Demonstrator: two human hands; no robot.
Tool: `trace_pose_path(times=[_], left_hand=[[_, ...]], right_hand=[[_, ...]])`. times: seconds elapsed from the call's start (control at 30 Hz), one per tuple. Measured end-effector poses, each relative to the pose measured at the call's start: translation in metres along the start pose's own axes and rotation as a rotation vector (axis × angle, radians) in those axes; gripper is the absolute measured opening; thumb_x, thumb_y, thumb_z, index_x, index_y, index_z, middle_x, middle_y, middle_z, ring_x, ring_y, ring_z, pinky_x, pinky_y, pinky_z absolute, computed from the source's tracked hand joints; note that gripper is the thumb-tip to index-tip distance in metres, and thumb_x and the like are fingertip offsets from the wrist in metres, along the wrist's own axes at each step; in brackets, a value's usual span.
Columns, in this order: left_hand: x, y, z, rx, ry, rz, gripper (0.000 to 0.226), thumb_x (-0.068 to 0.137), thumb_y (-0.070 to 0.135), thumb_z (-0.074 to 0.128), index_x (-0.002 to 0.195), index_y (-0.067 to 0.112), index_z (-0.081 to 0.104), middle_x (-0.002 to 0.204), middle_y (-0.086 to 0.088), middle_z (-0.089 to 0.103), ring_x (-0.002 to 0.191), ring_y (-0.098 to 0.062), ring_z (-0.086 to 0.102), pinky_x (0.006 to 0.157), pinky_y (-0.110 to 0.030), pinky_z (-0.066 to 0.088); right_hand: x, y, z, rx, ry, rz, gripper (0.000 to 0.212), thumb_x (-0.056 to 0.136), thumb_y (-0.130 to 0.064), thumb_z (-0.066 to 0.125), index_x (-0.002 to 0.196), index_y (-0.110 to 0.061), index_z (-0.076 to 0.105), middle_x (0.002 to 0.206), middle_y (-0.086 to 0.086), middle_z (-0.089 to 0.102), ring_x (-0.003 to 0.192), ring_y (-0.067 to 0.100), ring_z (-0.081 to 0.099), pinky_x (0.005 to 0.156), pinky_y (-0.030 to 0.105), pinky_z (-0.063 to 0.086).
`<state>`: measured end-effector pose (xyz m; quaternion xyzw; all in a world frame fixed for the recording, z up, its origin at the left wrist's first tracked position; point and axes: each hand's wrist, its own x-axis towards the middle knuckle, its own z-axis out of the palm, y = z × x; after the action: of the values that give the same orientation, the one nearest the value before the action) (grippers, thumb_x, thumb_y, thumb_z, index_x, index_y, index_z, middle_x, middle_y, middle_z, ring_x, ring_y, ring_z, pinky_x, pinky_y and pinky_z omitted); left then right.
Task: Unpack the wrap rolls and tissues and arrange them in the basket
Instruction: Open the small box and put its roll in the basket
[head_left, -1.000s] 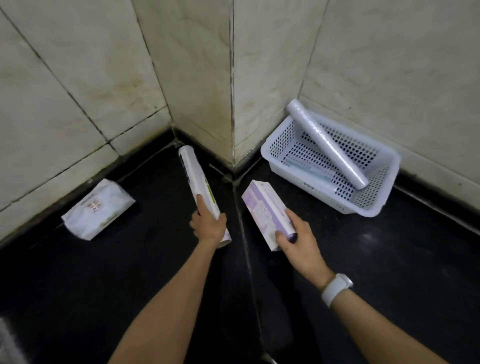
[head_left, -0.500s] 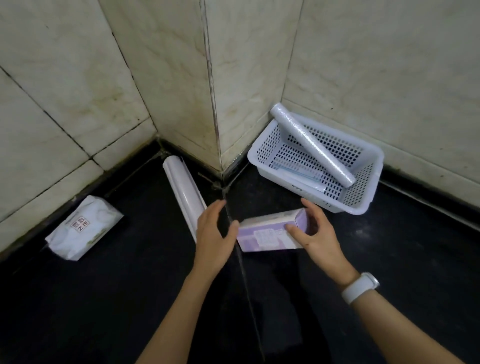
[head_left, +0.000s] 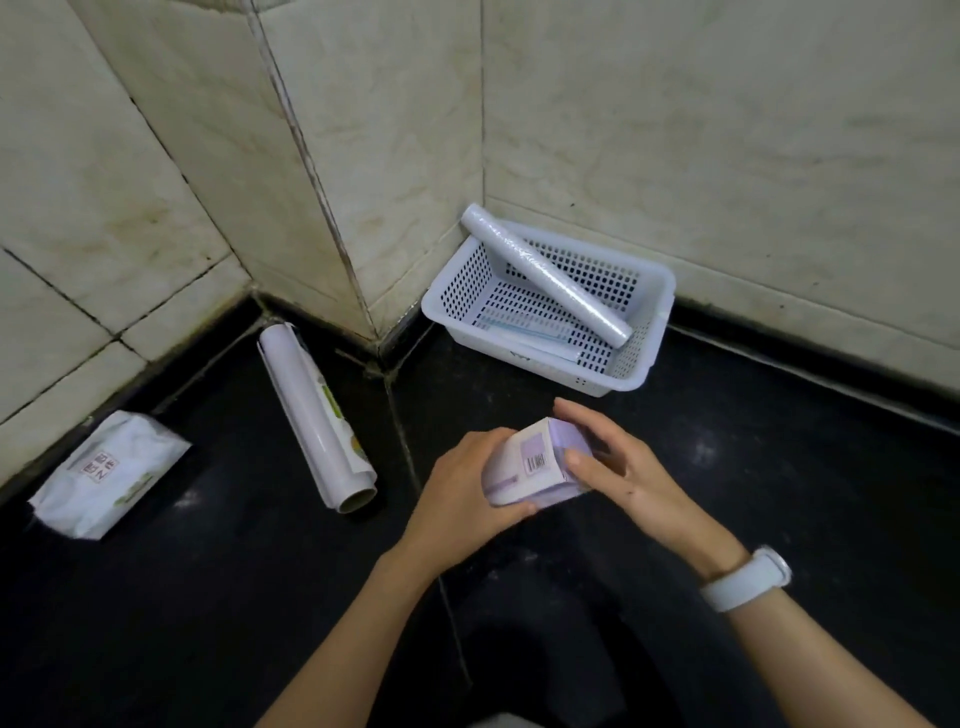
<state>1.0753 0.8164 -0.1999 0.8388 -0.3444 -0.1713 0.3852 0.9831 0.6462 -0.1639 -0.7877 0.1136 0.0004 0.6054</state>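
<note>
Both hands, left hand (head_left: 467, 486) and right hand (head_left: 621, 467), now clasp the purple box (head_left: 537, 462), fingers pinching it (roll (head_left: 317, 415) released).

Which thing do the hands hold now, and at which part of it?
Both hold the purple box. The left hand grips its near-left long side; the right hand holds the far end, thumb on the barcode face.

Setting: tiled corner of a home, kitchen or bathroom undetermined. Stained cream marble-look wall tiles (head_left: 701, 130) fill the upper frame; glossy black floor tiles (head_left: 779, 493) below; white perforated plastic basket (head_left: 657, 332) at centre right.
</note>
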Motion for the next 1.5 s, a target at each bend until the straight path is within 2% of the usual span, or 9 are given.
trace_pose_path(times=[0.1, 0.2, 0.47, 0.67, 0.77, 0.93, 1.17, 1.4, 1.5], left_hand=[[-0.006, -0.001, 0.004, 0.102, 0.118, 0.028, 0.070, 0.067, 0.038, 0.075, 0.127, 0.034, 0.039, 0.121, 0.014, 0.044, 0.104, 0.004, 0.038, 0.093, -0.022, 0.034], [-0.011, -0.001, 0.003, 0.175, 0.179, 0.053, 0.070, 0.067, 0.031, 0.077, 0.128, 0.027, 0.041, 0.124, 0.007, 0.046, 0.106, 0.000, 0.039, 0.093, -0.020, 0.028], [-0.020, -0.005, 0.003, 0.249, 0.170, 0.071, 0.073, 0.069, 0.033, 0.075, 0.131, 0.026, 0.038, 0.128, 0.006, 0.048, 0.115, -0.008, 0.042, 0.096, -0.019, 0.023], [-0.023, -0.004, 0.009, 0.257, 0.155, 0.104, 0.072, 0.071, 0.031, 0.074, 0.133, 0.025, 0.037, 0.130, 0.005, 0.048, 0.118, -0.009, 0.042, 0.097, -0.020, 0.026], [-0.025, -0.007, 0.011, 0.261, 0.159, 0.111, 0.072, 0.071, 0.030, 0.074, 0.133, 0.023, 0.039, 0.131, 0.003, 0.049, 0.118, -0.010, 0.043, 0.098, -0.021, 0.028], [-0.026, -0.008, 0.013, 0.229, 0.172, 0.132, 0.067, 0.072, 0.026, 0.074, 0.131, 0.019, 0.043, 0.129, -0.001, 0.052, 0.118, -0.012, 0.045, 0.103, -0.032, 0.038], [-0.023, -0.010, 0.012, 0.172, 0.128, 0.082, 0.065, 0.075, 0.025, 0.071, 0.131, 0.021, 0.040, 0.128, 0.003, 0.048, 0.110, 0.005, 0.030, 0.107, -0.046, 0.036], [-0.021, -0.011, 0.012, 0.146, 0.084, 0.042, 0.066, 0.075, 0.023, 0.071, 0.132, 0.023, 0.038, 0.127, 0.006, 0.045, 0.106, 0.008, 0.027, 0.106, -0.048, 0.035], [-0.019, -0.013, 0.011, 0.093, 0.061, 0.020, 0.065, 0.074, 0.023, 0.071, 0.129, 0.027, 0.036, 0.123, 0.011, 0.043, 0.106, 0.007, 0.032, 0.107, -0.043, 0.036]], right_hand=[[-0.004, 0.007, 0.001, -0.138, 0.129, 0.031, 0.040, 0.083, -0.041, 0.056, 0.120, -0.047, 0.042, 0.121, -0.013, 0.047, 0.110, 0.002, 0.049, 0.089, 0.019, 0.041], [-0.006, 0.007, 0.006, -0.191, 0.128, 0.051, 0.049, 0.079, -0.043, 0.060, 0.125, -0.041, 0.043, 0.111, -0.017, 0.048, 0.096, 0.003, 0.054, 0.074, 0.015, 0.042], [-0.002, 0.004, 0.010, -0.138, 0.069, 0.118, 0.043, 0.080, -0.035, 0.064, 0.120, -0.038, 0.048, 0.110, 0.001, 0.056, 0.090, 0.016, 0.058, 0.084, 0.033, 0.051], [-0.004, 0.004, 0.020, -0.289, 0.120, 0.137, 0.044, 0.077, -0.039, 0.065, 0.116, -0.037, 0.048, 0.103, -0.004, 0.054, 0.083, 0.005, 0.055, 0.064, 0.014, 0.039], [-0.004, 0.003, 0.023, -0.325, 0.134, 0.144, 0.046, 0.076, -0.038, 0.065, 0.118, -0.035, 0.047, 0.105, -0.004, 0.054, 0.085, 0.005, 0.054, 0.067, 0.015, 0.040], [-0.004, 0.003, 0.030, -0.348, 0.140, 0.183, 0.051, 0.076, -0.034, 0.059, 0.124, -0.029, 0.043, 0.110, 0.000, 0.056, 0.097, 0.015, 0.056, 0.086, 0.034, 0.049], [-0.001, 0.004, 0.028, -0.374, 0.140, 0.174, 0.051, 0.079, -0.031, 0.053, 0.129, -0.027, 0.041, 0.111, -0.002, 0.060, 0.096, 0.014, 0.056, 0.078, 0.025, 0.041], [0.001, 0.005, 0.029, -0.382, 0.102, 0.189, 0.049, 0.081, -0.030, 0.048, 0.130, -0.026, 0.039, 0.110, -0.004, 0.058, 0.097, 0.015, 0.057, 0.082, 0.030, 0.045], [0.003, 0.004, 0.024, -0.387, 0.134, 0.164, 0.041, 0.083, -0.024, 0.046, 0.124, -0.027, 0.042, 0.104, -0.004, 0.058, 0.091, 0.016, 0.057, 0.076, 0.028, 0.042]])
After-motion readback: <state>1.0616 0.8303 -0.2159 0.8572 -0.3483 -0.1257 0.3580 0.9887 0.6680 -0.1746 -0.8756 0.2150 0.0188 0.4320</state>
